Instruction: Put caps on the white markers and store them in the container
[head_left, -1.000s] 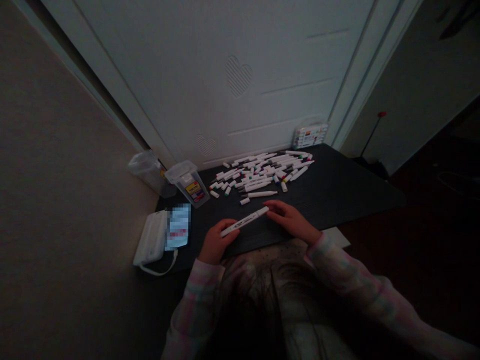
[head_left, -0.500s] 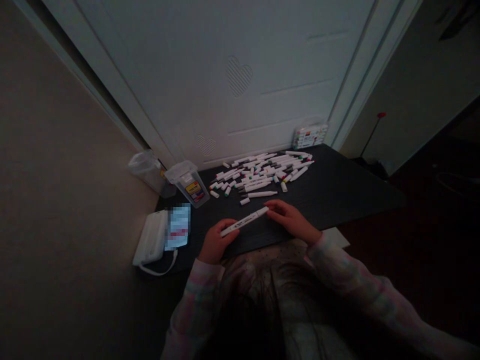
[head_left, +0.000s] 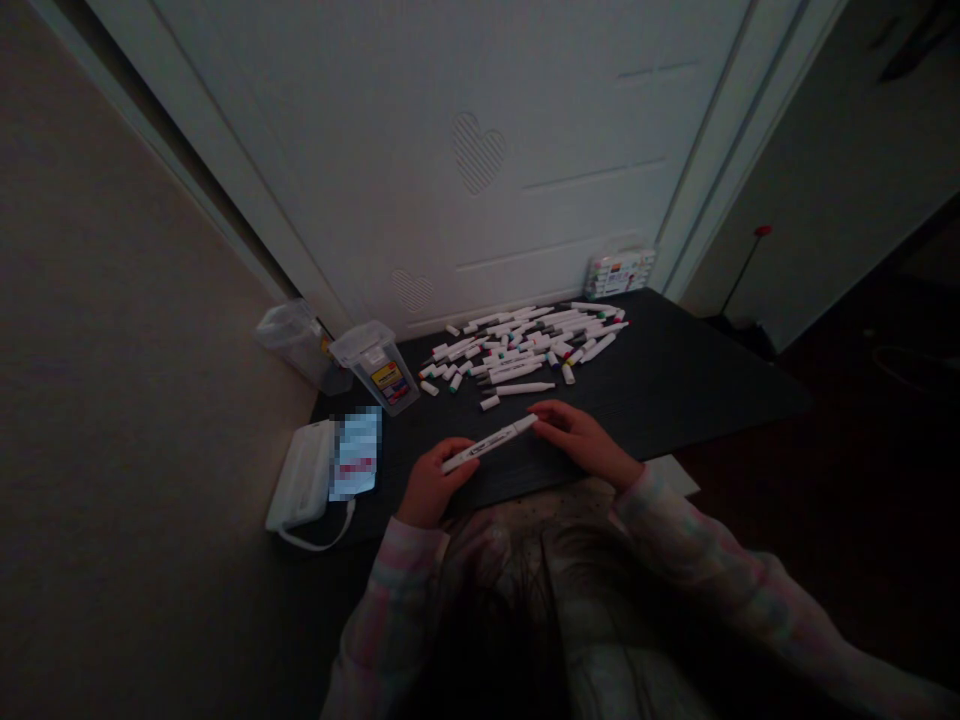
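Note:
A white marker (head_left: 491, 441) is held between my two hands over the near part of the dark table, its right end tilted up. My left hand (head_left: 435, 482) is closed round its left end, thumb along the near side. At the other end, the fingers of my right hand (head_left: 574, 438) pinch the tip of the white cap. Just beyond lie many white markers (head_left: 525, 373) in a loose pile, some uncapped. Loose caps (head_left: 490, 403) with coloured ends are scattered among them and along the front and left of the pile.
Two clear plastic containers stand at the left: a labelled one (head_left: 379, 375) and another (head_left: 300, 340) behind it. Nearer are a white device (head_left: 301, 475) with a cable and a lit screen (head_left: 356, 455). A marker case (head_left: 621, 272) stands at the back right, against the white door (head_left: 555, 130).

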